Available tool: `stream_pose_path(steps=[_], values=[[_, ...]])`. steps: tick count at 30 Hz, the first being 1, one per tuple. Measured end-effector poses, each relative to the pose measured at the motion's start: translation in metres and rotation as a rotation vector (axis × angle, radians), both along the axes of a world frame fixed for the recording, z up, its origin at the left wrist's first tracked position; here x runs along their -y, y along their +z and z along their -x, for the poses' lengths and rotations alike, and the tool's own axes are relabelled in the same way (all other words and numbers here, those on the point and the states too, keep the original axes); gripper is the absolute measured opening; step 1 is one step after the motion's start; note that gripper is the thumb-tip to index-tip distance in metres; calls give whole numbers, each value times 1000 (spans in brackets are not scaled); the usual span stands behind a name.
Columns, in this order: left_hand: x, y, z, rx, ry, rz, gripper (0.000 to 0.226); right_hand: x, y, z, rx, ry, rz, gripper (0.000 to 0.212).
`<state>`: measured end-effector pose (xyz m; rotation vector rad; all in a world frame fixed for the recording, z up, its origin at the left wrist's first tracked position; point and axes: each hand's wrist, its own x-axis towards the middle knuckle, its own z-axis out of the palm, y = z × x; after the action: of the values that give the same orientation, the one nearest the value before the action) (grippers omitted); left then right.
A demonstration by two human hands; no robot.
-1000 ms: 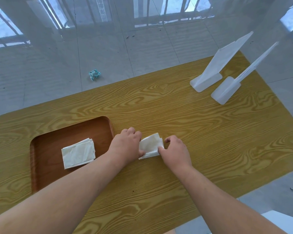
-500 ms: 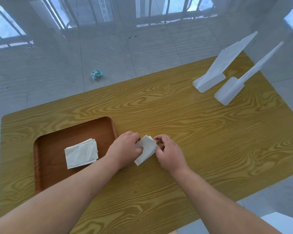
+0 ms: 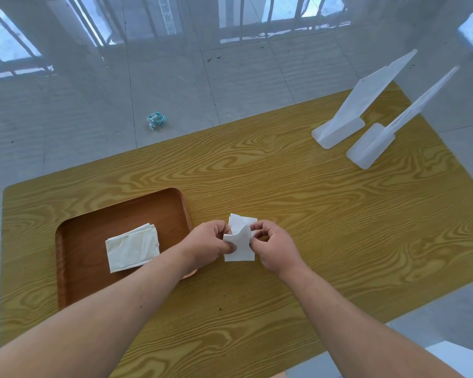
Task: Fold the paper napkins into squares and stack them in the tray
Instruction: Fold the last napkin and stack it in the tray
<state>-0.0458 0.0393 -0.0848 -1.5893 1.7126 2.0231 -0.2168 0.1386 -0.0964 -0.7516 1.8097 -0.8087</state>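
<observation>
Both hands pinching small white paper napkin: left hand grips left edge, right hand grips right edge; napkin part-folded, held just above yellow wood-grain table, right of brown wooden tray.

Done: stack of folded white napkins in tray. Left, likely: finish fold, add to stack. No unfolded napkins visible elsewhere.

No readable writing anywhere.

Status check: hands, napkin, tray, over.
Left hand and right hand both pinching the napkin, half-folded, above the table. Folded stack sits in tray. Nothing blocking the path to the tray.
</observation>
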Motion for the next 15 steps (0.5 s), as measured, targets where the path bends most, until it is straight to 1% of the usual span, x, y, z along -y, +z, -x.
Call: stream_pose_path(steps=[2,5,7,8,11,13,15], values=[[1,3,-1,-13,13,-21,30,3,0,-1,46,17,7,13],[4,5,1,-33,65,-10,61,8,1,1,55,17,-2,11],[8,4,3,-3,18,45,78,10,1,3,43,5,-22,11],[9,4,4,14,-19,65,82,11,1,3,42,-2,-34,10],[14,2,7,52,-125,79,80,15,3,5,71,-22,-86,14],[16,0,9,63,-159,65,78,17,4,4,90,-12,-112,15],[17,-3,11,87,-184,75,67,19,5,4,64,-10,-120,11]])
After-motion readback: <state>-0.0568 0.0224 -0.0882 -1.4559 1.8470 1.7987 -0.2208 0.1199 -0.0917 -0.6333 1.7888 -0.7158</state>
